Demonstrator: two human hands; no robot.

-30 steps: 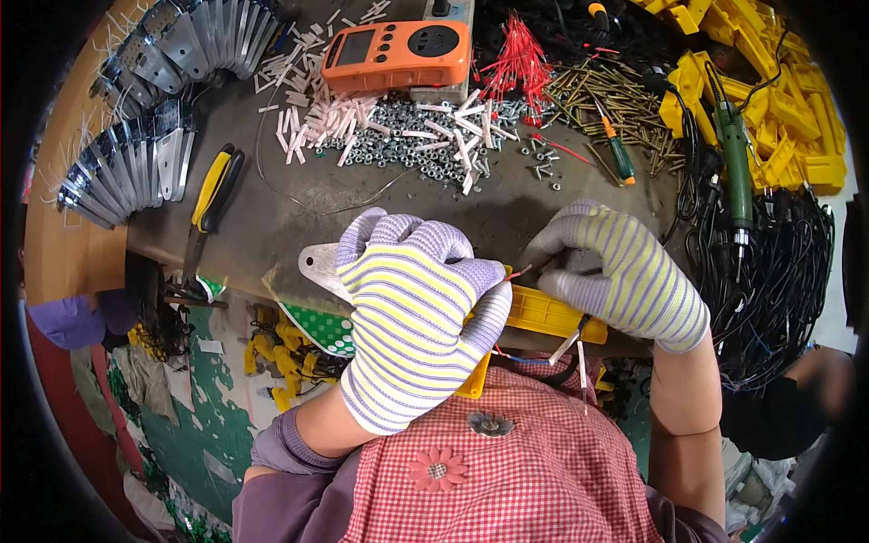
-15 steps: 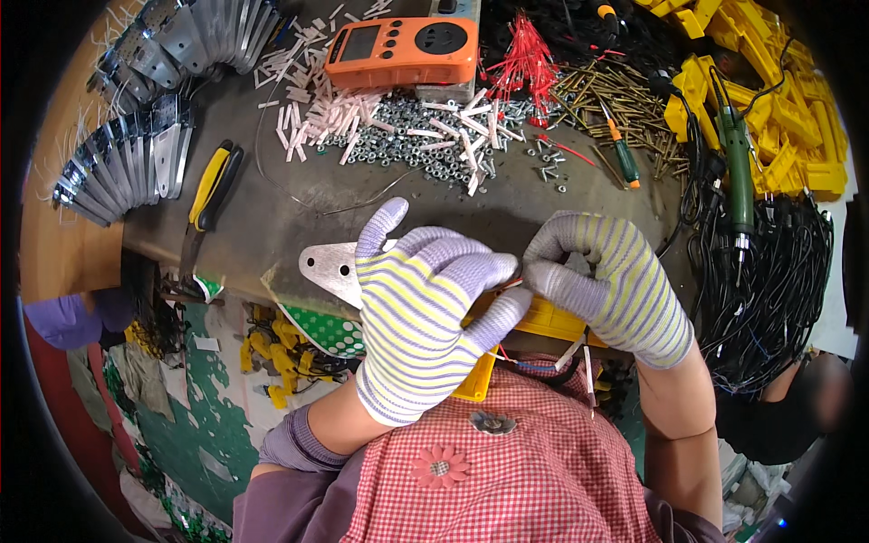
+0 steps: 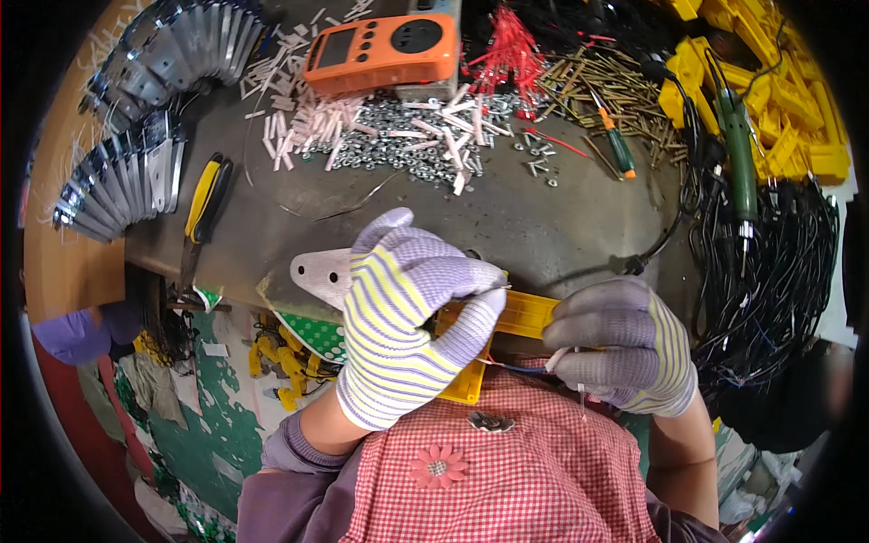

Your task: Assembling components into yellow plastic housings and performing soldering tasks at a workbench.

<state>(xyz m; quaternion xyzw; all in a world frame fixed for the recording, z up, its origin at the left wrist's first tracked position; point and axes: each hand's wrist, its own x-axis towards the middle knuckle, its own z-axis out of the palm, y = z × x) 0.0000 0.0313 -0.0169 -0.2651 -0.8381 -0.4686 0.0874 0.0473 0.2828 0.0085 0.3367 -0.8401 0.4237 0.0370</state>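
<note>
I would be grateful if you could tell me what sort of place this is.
It looks like a small assembly workshop, judging by the heap of loose nuts, the corded green power screwdriver and the pile of yellow plastic parts.

both gloved hands are raised either side of the yellow casing (image 3: 520,312). the left hand (image 3: 398,321), back up, lies over the casing's left part, thumb and forefinger meeting at their tips, the other fingers bent above. the right hand (image 3: 625,348) sits at the casing's right end, fingers curled toward it. both bare wrists rise from below the casing.
</note>
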